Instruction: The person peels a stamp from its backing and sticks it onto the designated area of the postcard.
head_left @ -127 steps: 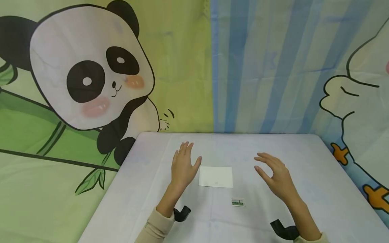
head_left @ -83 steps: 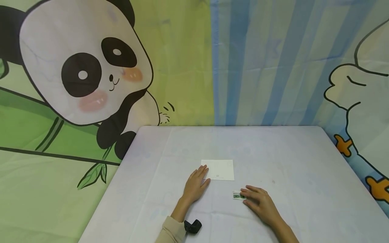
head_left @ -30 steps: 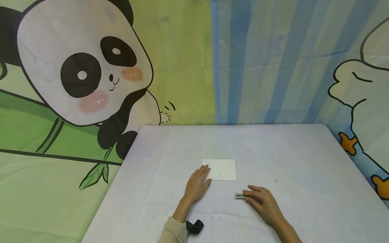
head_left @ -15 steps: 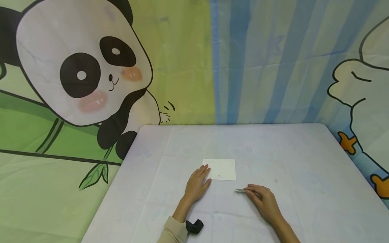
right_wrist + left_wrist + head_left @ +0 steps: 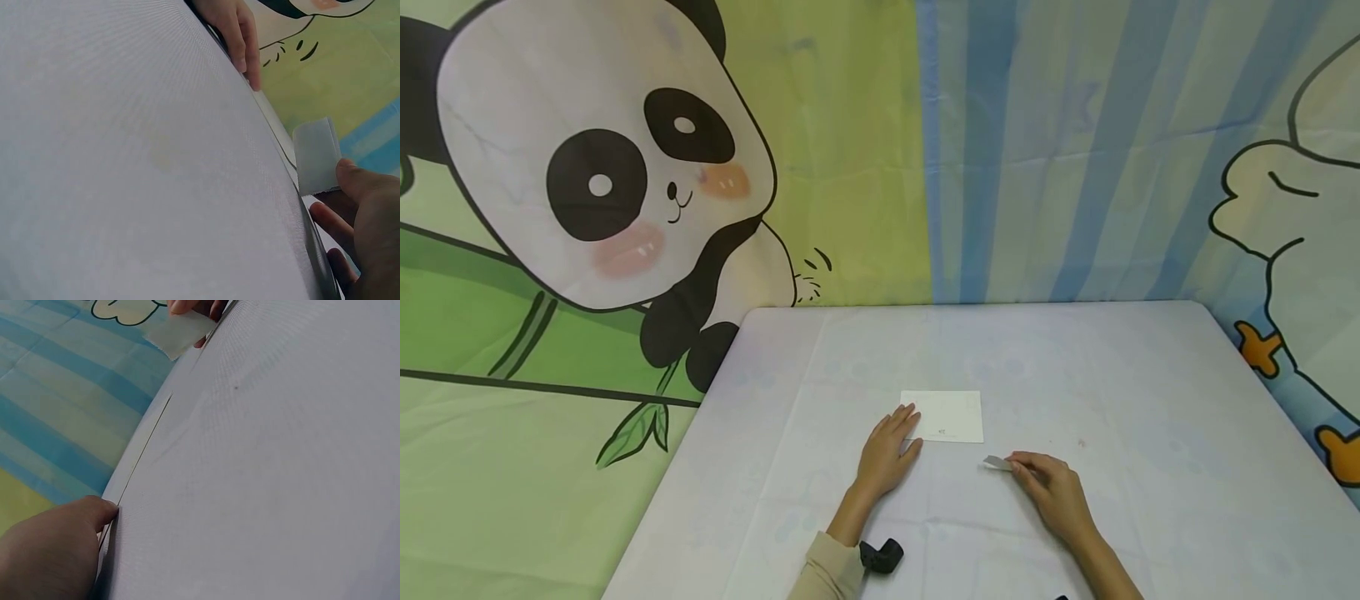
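A plain white card (image 5: 952, 414) with a tiny mark near its front edge lies flat on the white table. My left hand (image 5: 883, 457) rests with straight fingers on the card's left side; its thumb (image 5: 103, 511) is at the near edge in the left wrist view. To the right, my right hand (image 5: 1058, 498) pinches a small postage stamp (image 5: 997, 463) between thumb and fingers, tilted up in front of the card. The stamp's pale back (image 5: 315, 156) and toothed edge show in the right wrist view, and its printed side is hidden there.
The white table (image 5: 1112, 375) stretches out around both hands. Behind it hangs a cloth backdrop with a panda (image 5: 610, 167) and blue stripes. A black wrist device (image 5: 882, 557) sits at the left sleeve.
Earlier the stamp lay picture side up on the table; my right hand has picked it up and tilted it. My left hand came down onto the card and has stayed there.
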### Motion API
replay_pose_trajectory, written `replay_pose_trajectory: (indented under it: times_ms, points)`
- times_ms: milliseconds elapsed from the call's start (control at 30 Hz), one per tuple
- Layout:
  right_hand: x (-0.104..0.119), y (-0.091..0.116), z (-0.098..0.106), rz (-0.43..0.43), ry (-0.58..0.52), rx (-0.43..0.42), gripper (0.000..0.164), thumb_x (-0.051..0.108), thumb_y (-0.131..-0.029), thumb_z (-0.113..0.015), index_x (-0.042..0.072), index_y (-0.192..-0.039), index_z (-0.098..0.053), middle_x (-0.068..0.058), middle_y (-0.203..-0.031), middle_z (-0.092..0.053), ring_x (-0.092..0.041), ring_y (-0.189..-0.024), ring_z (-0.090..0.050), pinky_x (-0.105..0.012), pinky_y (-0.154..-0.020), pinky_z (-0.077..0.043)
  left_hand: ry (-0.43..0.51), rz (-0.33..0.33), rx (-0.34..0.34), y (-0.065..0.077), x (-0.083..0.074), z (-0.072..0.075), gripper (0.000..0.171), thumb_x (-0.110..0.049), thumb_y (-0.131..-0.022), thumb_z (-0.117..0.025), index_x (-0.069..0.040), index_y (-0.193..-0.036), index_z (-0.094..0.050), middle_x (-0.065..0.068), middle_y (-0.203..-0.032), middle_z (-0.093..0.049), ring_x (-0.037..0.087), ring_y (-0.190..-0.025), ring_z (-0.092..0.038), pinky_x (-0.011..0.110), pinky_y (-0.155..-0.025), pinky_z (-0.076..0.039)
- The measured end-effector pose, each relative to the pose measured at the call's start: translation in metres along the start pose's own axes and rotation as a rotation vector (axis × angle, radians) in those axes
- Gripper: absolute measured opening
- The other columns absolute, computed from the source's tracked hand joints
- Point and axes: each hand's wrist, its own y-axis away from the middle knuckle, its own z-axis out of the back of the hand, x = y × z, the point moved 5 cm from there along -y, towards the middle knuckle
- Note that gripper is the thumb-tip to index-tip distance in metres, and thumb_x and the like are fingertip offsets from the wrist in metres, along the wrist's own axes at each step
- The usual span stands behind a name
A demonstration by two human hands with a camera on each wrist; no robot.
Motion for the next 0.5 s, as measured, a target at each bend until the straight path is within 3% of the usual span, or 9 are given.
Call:
replay_pose_trajectory:
  times_ms: [100,267,500]
  points:
    - [-0.0013,-0.0004,0.0011,-0.028,-0.003,0.001,0.01,0.014,-0.084,-0.069,0.015,-0.094,-0.071,0.007,-0.095,-0.069,-0.019,-0.092,-0.064,-0.028,-0.081,-0.047,0.002,0.003,0.004,-0.0003,-0.0003,0.0003,0.046,-0.028,-0.091,-0.058,-0.007,-0.131,-0.051,0.004,-0.141,-0.042,0.02,-0.132,-0.033,0.038,-0.107,-0.024]
    - [-0.0026,-0.0011,0.003,-0.089,-0.036,0.003,0.009,0.018,-0.086,-0.066,0.017,-0.093,-0.071,0.008,-0.092,-0.069,-0.013,-0.088,-0.065,-0.014,-0.077,-0.046,0.039,0.027,-0.009,-0.0015,0.0005,0.0002,0.046,-0.027,-0.091,-0.058,-0.007,-0.132,-0.051,0.005,-0.141,-0.041,0.021,-0.131,-0.034,0.038,-0.106,-0.026]
    - [-0.0004,-0.0011,0.0055,-0.169,-0.093,-0.005,0.01,0.021,-0.088,-0.064,0.015,-0.094,-0.07,0.002,-0.092,-0.07,-0.013,-0.09,-0.064,-0.009,-0.077,-0.043,0.285,0.119,-0.059,0.0012,-0.0013,0.0061,0.045,-0.022,-0.091,-0.058,-0.011,-0.134,-0.049,0.005,-0.144,-0.037,0.022,-0.134,-0.028,0.043,-0.104,-0.029]
